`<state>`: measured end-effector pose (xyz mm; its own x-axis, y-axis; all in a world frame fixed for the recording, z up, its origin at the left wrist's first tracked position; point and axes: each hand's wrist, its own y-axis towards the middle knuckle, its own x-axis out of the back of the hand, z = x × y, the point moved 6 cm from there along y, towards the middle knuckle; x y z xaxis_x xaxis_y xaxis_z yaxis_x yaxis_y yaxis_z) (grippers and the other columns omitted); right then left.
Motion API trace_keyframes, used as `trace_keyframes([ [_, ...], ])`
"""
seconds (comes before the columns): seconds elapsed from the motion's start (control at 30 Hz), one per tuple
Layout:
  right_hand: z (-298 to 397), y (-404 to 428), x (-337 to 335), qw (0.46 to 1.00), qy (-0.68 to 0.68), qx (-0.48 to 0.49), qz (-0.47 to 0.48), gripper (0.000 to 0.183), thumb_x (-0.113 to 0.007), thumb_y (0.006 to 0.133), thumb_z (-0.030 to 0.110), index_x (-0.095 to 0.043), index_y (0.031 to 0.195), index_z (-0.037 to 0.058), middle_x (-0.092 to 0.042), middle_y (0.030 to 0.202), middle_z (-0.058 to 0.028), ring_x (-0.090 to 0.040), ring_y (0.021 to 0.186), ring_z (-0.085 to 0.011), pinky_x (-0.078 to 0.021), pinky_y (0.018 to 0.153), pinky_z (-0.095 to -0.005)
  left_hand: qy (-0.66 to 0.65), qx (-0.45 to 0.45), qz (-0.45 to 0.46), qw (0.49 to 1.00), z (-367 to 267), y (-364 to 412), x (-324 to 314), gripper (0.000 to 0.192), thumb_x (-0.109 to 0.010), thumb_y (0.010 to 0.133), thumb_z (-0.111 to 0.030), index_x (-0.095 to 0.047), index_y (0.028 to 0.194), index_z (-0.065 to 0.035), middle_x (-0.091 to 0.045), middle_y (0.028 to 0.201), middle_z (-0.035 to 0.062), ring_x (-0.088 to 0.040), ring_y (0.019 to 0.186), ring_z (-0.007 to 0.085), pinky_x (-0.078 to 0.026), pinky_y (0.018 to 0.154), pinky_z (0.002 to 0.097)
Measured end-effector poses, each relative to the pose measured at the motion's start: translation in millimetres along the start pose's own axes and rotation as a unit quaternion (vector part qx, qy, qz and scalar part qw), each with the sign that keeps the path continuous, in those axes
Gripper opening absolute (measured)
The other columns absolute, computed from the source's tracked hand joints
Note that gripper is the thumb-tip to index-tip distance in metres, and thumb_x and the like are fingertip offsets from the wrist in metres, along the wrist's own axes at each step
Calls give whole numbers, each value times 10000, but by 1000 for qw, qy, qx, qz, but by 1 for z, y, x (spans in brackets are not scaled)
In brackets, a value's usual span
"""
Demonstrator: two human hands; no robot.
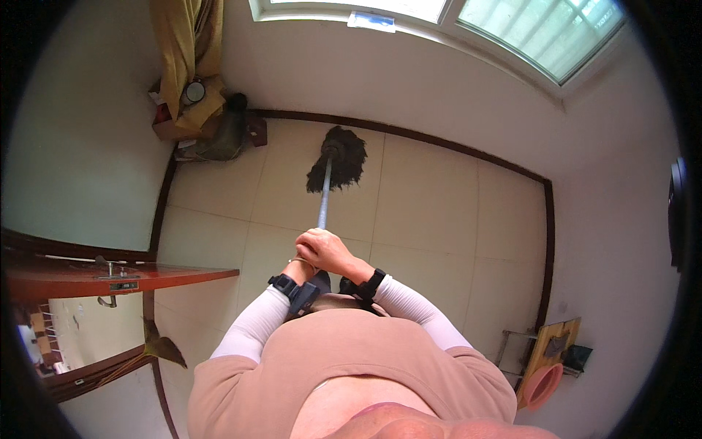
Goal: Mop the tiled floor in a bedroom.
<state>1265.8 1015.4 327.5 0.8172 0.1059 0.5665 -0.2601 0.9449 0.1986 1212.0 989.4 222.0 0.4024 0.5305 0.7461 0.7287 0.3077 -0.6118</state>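
A string mop with a dark, ragged head (351, 156) rests on the pale tiled floor (428, 192), ahead of my body. Its grey metal handle (323, 203) runs back towards me. My right hand (324, 248) is wrapped around the upper handle. Just behind and below it, my left hand (299, 268) also grips the handle, largely covered by the right. The top end of the handle is hidden by my hands. Both wrists carry black straps, and a dark box-shaped device (301, 296) sits on the left one.
An open red-brown door (181, 277) juts in from the left. A broom (164, 348) leans near the doorway. Cardboard box (189, 131), sack (222, 140) and yellow curtain (181, 49) fill the far-left corner. At lower right stand a rack (510, 351), wooden board (540, 351) and pink basin (543, 386).
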Motion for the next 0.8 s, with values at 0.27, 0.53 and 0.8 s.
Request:
trace_keyframes([
  [0.27, 74, -11, 12, 975, 110, 145, 127, 250, -537, 760, 220, -525, 932, 39, -552, 864, -115, -537, 815, -263, -442, 708, -330, -216, 142, -149, 955, 16, -76, -15, 334, -575, 690, -262, -507, 999, -156, -481, 1077, 20, -408, 1028, 163, -341, 865, 297],
  [0.53, 100, -22, 41, 963, 117, 205, 133, 301, -553, 746, 229, -515, 986, 52, -544, 933, -107, -510, 882, -242, -422, 750, -331, -424, 88, -245, 867, -16, -119, 30, 332, -609, 688, -108, -481, 994, -109, -462, 1021, 65, -428, 965, 163, -367, 807, 264],
  [0.8, 60, -31, 118, 990, 71, 99, -67, 172, -583, 706, 170, -572, 833, 54, -572, 752, -104, -545, 717, -268, -432, 623, -338, -324, -167, -396, 843, -70, -48, 108, 199, -525, 758, -163, -489, 928, -68, -500, 936, 61, -468, 891, 187, -401, 744, 284],
])
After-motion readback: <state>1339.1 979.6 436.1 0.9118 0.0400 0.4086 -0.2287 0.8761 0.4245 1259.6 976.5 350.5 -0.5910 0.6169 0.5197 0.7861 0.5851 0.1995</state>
